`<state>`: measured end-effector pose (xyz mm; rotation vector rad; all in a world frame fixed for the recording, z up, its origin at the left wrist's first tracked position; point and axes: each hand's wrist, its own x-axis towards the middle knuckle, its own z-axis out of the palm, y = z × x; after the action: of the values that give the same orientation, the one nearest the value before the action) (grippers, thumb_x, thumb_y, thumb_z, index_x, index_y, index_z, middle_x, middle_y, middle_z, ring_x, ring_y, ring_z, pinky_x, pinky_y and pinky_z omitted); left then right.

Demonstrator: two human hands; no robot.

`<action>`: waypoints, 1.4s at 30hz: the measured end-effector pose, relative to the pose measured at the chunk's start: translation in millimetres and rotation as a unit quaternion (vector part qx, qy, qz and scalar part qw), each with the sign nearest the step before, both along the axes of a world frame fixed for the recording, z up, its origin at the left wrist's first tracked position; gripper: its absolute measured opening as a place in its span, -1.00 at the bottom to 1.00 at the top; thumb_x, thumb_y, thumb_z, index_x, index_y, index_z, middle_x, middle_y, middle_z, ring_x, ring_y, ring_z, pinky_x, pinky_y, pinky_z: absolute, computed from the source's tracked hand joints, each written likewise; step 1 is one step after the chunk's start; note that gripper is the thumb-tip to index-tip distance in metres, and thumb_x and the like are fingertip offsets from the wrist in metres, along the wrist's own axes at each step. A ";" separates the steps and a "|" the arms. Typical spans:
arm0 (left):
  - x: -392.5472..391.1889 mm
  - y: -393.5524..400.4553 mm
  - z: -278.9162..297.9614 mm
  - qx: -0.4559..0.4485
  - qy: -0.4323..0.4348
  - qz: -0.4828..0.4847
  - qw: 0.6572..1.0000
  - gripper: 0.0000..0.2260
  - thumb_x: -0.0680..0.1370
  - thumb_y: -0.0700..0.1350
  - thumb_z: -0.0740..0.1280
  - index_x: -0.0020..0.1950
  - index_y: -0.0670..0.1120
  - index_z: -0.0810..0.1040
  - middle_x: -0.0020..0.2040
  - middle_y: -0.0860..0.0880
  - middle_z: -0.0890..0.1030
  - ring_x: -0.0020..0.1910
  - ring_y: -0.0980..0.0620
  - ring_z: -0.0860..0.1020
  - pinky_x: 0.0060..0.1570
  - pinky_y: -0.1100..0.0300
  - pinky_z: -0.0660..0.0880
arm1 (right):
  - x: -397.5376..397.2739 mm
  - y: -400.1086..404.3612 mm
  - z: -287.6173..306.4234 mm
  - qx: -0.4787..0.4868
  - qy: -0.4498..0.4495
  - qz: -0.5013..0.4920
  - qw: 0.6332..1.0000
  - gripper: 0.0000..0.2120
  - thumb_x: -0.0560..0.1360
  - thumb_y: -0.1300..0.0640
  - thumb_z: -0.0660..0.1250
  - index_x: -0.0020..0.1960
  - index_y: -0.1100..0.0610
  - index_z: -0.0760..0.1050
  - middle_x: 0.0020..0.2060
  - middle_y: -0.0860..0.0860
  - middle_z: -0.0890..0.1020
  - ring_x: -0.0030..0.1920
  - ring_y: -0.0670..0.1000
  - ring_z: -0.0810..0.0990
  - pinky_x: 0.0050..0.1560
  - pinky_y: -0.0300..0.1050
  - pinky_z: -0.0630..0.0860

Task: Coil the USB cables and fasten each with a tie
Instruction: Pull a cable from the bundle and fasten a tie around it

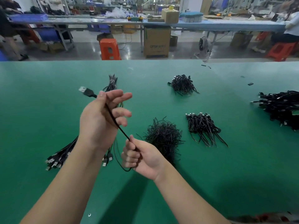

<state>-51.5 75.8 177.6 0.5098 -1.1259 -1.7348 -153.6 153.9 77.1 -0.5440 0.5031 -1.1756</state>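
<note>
Both hands raised: left (98,120) pinching w/ fingers splayed, right (142,157) fisted.

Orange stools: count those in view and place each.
2: one stool past the green table's far edge, left of centre; another far right. Others may be hidden.

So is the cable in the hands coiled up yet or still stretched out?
Stretched out. The cable runs taut from the left hand, plug end sticking out above, to the right hand, with only one loose loop hanging below.
</note>
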 end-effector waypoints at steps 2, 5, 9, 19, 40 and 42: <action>10.5 -5.8 -1.5 0.005 -0.056 -0.115 0.992 -0.52 0.68 0.01 0.04 -0.18 -0.08 0.68 -0.24 -0.09 0.67 -0.64 0.06 0.41 -0.63 0.38 0.28 | -7.4 -0.7 -3.9 0.016 -0.044 -0.012 0.999 -0.66 0.63 -0.05 0.21 -0.29 0.04 0.43 -0.52 -0.11 0.24 -0.47 -0.10 0.17 -0.41 -0.23 0.13; 26.6 -11.0 -7.7 -0.035 -0.195 -0.302 0.933 -0.60 0.60 0.02 0.15 -0.13 -0.19 0.69 -0.31 -0.23 0.63 -0.62 -0.04 0.49 -0.61 0.31 0.35 | -20.4 -3.9 -2.5 0.027 -0.017 -0.039 0.999 -0.65 0.61 -0.04 0.20 -0.33 0.02 0.46 -0.54 -0.12 0.25 -0.49 -0.10 0.17 -0.42 -0.22 0.11; 27.8 -5.3 -16.7 -0.078 -0.384 -0.378 0.839 -0.57 0.68 -0.01 0.16 0.03 -0.36 0.61 -0.11 -0.36 0.66 -0.18 -0.27 0.68 -0.23 0.06 0.60 | -34.0 -7.6 -2.1 0.043 0.094 -0.072 0.992 -0.66 0.57 -0.09 0.26 -0.34 0.01 0.46 -0.52 -0.11 0.25 -0.46 -0.06 0.08 -0.47 -0.24 0.13; 15.1 -7.2 -53.3 -0.165 -0.548 -0.210 0.793 -0.66 0.71 -0.01 0.12 0.21 -0.10 0.65 0.16 0.06 0.68 0.20 0.20 0.59 0.33 0.28 0.38 | -46.9 -4.3 8.6 0.006 0.151 -0.113 0.982 -0.65 0.66 0.01 0.19 -0.28 0.07 0.43 -0.48 -0.06 0.20 -0.48 -0.07 0.11 -0.45 -0.20 0.11; 19.4 -11.5 -36.0 -0.001 -0.168 -0.286 0.943 -0.65 0.62 -0.02 0.19 -0.10 -0.18 0.69 -0.43 -0.07 0.58 -0.64 0.17 0.13 -0.58 0.30 0.09 | -38.5 2.9 -25.9 0.040 -0.010 -0.082 0.996 -0.68 0.61 0.00 0.21 -0.29 0.04 0.48 -0.54 -0.12 0.27 -0.52 -0.11 0.19 -0.49 -0.26 0.22; 24.5 -10.1 -32.2 -0.099 -0.285 -0.380 0.874 -0.61 0.64 -0.02 0.16 0.03 -0.28 0.66 -0.24 -0.21 0.68 -0.64 0.15 0.22 -0.56 0.30 0.15 | -41.2 -0.3 -20.2 0.046 0.055 -0.086 0.994 -0.66 0.60 -0.04 0.23 -0.31 0.01 0.48 -0.55 -0.13 0.28 -0.53 -0.11 0.20 -0.49 -0.26 0.27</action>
<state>-27.0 65.8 145.3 0.4955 -2.1198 -2.1474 -194.9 153.6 57.0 -0.4956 0.7068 -1.2846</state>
